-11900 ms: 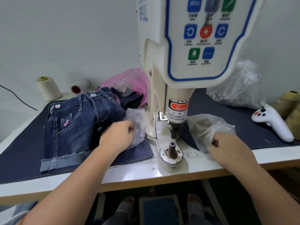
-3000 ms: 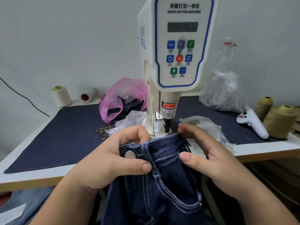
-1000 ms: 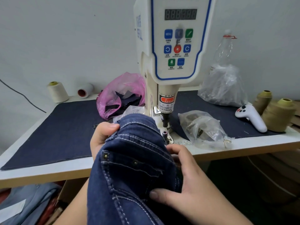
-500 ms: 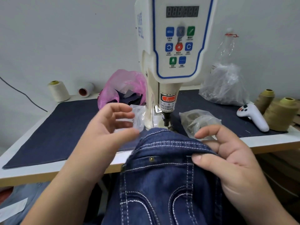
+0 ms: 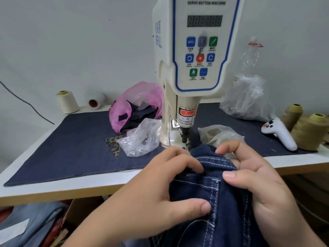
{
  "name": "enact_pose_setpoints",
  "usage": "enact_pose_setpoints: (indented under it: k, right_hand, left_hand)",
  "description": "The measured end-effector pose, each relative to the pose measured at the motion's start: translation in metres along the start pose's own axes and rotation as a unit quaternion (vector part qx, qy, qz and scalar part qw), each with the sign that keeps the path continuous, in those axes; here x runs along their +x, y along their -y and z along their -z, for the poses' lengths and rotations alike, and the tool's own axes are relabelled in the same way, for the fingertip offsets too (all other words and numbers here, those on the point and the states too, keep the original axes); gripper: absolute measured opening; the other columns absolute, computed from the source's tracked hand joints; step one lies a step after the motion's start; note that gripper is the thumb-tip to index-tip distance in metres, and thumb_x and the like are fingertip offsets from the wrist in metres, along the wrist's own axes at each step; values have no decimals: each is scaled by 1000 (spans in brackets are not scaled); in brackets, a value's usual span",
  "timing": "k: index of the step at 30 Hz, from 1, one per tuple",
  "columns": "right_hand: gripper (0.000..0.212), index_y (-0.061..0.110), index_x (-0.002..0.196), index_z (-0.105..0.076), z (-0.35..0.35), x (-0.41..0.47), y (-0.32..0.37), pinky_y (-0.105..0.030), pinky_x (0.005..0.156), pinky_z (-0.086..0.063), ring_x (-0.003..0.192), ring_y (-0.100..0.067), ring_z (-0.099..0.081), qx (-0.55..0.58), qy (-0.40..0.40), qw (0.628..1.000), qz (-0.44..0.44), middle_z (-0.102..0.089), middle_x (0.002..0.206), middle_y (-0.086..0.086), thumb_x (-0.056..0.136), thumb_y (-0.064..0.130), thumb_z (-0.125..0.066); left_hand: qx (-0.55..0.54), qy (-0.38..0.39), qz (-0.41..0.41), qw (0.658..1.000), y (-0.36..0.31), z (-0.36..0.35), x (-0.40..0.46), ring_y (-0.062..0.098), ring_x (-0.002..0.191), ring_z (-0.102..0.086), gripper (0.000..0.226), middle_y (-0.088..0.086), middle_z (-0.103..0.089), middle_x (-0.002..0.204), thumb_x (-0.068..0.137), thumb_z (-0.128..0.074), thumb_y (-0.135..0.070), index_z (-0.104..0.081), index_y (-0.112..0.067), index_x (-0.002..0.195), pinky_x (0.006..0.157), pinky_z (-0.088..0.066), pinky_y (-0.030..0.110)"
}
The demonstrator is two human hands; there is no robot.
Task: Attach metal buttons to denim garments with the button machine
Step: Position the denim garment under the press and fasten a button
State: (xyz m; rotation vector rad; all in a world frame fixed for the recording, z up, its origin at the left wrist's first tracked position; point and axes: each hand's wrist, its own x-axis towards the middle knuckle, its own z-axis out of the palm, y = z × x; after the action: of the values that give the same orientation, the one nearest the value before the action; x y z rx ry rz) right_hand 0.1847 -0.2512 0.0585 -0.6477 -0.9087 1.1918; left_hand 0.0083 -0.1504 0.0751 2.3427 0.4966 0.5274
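Note:
A dark blue denim garment (image 5: 219,202) with white stitching hangs over the table's front edge, its waistband pushed up to the white button machine (image 5: 194,50). My left hand (image 5: 156,189) grips the waistband from the left, fingers curled over the fabric and thumb pressing lower down. From the right, my right hand (image 5: 254,177) pinches the waistband, thumb on the stitched seam. The machine's black punch (image 5: 184,136) stands just behind the denim; the lower die is hidden by the cloth.
A dark cloth mat (image 5: 71,145) covers the table. A pink bag of scraps (image 5: 137,102) and clear bags (image 5: 142,138) (image 5: 215,134) (image 5: 249,98) flank the machine. Thread cones (image 5: 67,101) (image 5: 309,131) and a white controller (image 5: 279,132) sit at the sides.
My left hand, open in the air half a second ago, has come down and gripped the waistband. The denim has moved forward under the punch.

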Motion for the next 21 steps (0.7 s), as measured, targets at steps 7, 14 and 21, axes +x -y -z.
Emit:
enact_pose_setpoints:
  k: [7,14,21]
  right_hand:
    - [38,12,97,-63,10,-6,0,-36,61,-54,68,-34,-63,-86,4,996,0,-66,84,-29,62,10,-79]
    - [42,27,93,-66,27,-12,-3,-22,57,-48,63,-16,-55,-251,-36,967,-5,-58,78,-5,53,17,-77]
    - [73,10,141,-43,25,9,12,-43,104,-38,123,-30,-56,-240,234,927,-166,-57,131,-17,74,-8,-69]
  left_hand:
    - [-113,64,80,988,11,-2,19,7,109,-65,52,-12,-70,113,71,-85,-47,-62,-35,116,96,-52,40]
    - [-245,147,75,955,12,2,20,25,85,-58,35,29,-62,96,84,-73,-13,-61,4,112,80,-45,40]
    - [-161,206,-3,965,-6,3,25,18,84,-60,20,-8,-63,100,84,-63,10,-51,-6,83,74,-47,34]
